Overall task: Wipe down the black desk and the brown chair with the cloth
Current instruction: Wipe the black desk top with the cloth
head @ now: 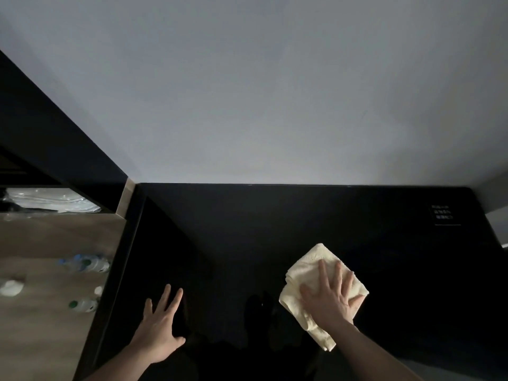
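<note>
Lying at the far left, a wooden floor (49, 243) carries a few plastic water bottles (85, 262), two with green caps and one with a blue cap, all blurred, plus a small white object (11, 287) whose nature cannot be made out. Above them, a dark shelf opening (55, 199) holds what may be clear plastic packaging, though the dim light leaves that uncertain. Next comes the black worktop (247, 229), glossy and dark, its left edge running diagonally beside the floor and its far edge meeting a pale grey wall (261, 92). The left hand (160, 323) rests palm down on the worktop near its left side, its fingers (165, 295) straight and spread, holding nothing. Well apart from it, farther right, the cream cloth (305, 268) lies loosely folded on the worktop, one corner pointing toward the wall and a narrow tail trailing back toward the person. The right hand (330, 295) presses flat on top of the cloth, fingers extended and splayed across it rather than curled round it. Near the worktop's far right corner sits a small dark sign (442, 213) with white lettering too small to read.
</note>
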{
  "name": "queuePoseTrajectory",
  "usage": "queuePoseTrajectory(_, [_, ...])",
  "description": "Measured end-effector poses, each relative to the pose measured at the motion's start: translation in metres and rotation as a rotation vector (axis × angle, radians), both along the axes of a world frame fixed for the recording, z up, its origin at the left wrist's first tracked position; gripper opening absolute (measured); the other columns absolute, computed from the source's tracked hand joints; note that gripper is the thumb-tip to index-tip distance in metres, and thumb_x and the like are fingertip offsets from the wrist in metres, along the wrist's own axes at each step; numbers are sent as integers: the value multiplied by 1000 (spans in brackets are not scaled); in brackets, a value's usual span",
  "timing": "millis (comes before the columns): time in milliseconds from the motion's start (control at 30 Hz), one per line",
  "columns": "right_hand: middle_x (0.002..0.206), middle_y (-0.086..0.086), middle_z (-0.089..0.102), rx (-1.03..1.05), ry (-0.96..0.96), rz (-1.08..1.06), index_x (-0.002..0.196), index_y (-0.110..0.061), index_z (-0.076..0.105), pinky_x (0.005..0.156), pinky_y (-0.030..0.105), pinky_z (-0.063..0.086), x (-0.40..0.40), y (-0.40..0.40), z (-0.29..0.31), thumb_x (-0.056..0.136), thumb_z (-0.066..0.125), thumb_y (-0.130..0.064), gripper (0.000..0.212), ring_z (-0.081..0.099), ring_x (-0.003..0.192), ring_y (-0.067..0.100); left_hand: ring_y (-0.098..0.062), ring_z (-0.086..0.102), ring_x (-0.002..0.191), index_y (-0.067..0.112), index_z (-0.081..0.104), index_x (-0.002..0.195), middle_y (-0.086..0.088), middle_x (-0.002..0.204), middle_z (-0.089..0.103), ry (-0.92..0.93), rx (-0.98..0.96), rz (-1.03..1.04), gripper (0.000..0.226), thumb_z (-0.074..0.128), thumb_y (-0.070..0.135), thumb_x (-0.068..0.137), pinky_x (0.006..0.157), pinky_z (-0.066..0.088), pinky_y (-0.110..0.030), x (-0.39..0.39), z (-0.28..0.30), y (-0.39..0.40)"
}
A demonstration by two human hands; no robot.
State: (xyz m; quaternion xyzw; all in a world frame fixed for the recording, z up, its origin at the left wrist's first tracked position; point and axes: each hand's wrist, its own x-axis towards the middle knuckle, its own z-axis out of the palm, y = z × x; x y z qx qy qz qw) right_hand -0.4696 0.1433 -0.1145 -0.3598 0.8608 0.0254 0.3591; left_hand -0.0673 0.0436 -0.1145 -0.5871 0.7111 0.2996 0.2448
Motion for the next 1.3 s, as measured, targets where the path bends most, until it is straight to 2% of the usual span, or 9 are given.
queuePoseTrajectory(233, [163, -2, -48, -57, 4, -123, 159, -48, -26, 119, 75, -15, 33, -21, -14, 102, 30, -64, 82, -49, 145, 35, -43, -21, 157, 49, -20, 161, 19, 164, -39, 64, -1, -53, 124, 81, 39, 89, 109, 54, -35, 13, -7, -7])
queuePoseTrajectory(367, [165, 1, -44, -60, 8, -149, 160, -48, -25, 118, 76, -15, 69, -39, -18, 104, 28, -62, 78, -48, 146, 37, -38, -23, 157, 50, -11, 163, 22, 164, -37, 84, 7, -164, 117, 79, 39, 90, 127, 30, -51, 34, -8, -19])
queuePoseTrajectory(500, [166, 1, -42, -60, 18, -139, 160, -48, -25, 117, 78, -12, 123, -66, -21, 103, 27, -63, 78, -47, 147, 37, -26, -19, 160, 39, -3, 168, 18, 169, -29, 148, -19, -205, 109, 76, 41, 92, 131, 13, -50, 61, -5, -36])
queuePoseTrajectory(733, [166, 3, -43, -75, -58, 77, 159, -49, -25, 114, 81, -13, 253, -127, -15, 102, 31, -54, 80, -44, 148, 41, -17, -16, 160, 42, 4, 167, 21, 169, -24, 239, -123, -100, 97, 71, 38, 98, 130, 16, -40, 133, 4, -63])
queuePoseTrajectory(900, [161, -3, -48, -100, -237, 342, 163, -45, -15, 110, 77, -27, 331, -161, 1, 95, 41, -33, 89, -51, 143, 36, -18, -6, 163, 40, 8, 167, 20, 171, -18, 250, -184, -22, 91, 66, 20, 100, 131, 18, -40, 170, 11, -73])
queuePoseTrajectory(1000, [163, -17, -37, -156, -337, 336, 166, -44, 6, 120, 70, -20, 328, -164, 8, 95, 49, -28, 84, -44, 149, 26, -21, -7, 163, 38, 8, 167, 19, 170, -17, 261, -191, -19, 92, 65, 15, 98, 131, 17, -42, 177, 13, -76])
queuePoseTrajectory(1100, [170, -23, -20, -258, -387, 234, 166, -43, 21, 132, 51, 5, 292, -148, 23, 99, 54, -29, 76, -23, 159, 13, -21, -7, 163, 33, 8, 168, 12, 173, -16, 289, -206, -75, 88, 64, 24, 101, 131, 14, -37, 154, 19, -79])
queuePoseTrajectory(1200, [172, -18, -21, -271, -205, 221, 167, -43, 12, 133, 47, 8, 249, -120, 30, 102, 54, -37, 77, -24, 159, 14, -21, -7, 163, 32, 10, 169, 11, 173, -14, 355, -255, -179, 79, 56, 31, 106, 131, 7, -36, 106, 21, -83])
queuePoseTrajectory(1300, [172, -11, -27, -174, -63, 173, 168, -40, 1, 132, 52, 2, 208, -89, 29, 103, 52, -44, 83, -26, 159, 25, -22, -13, 162, 31, 9, 169, 11, 171, -19, 362, -227, -251, 71, 48, 40, 109, 133, 11, -49, 49, 21, -88])
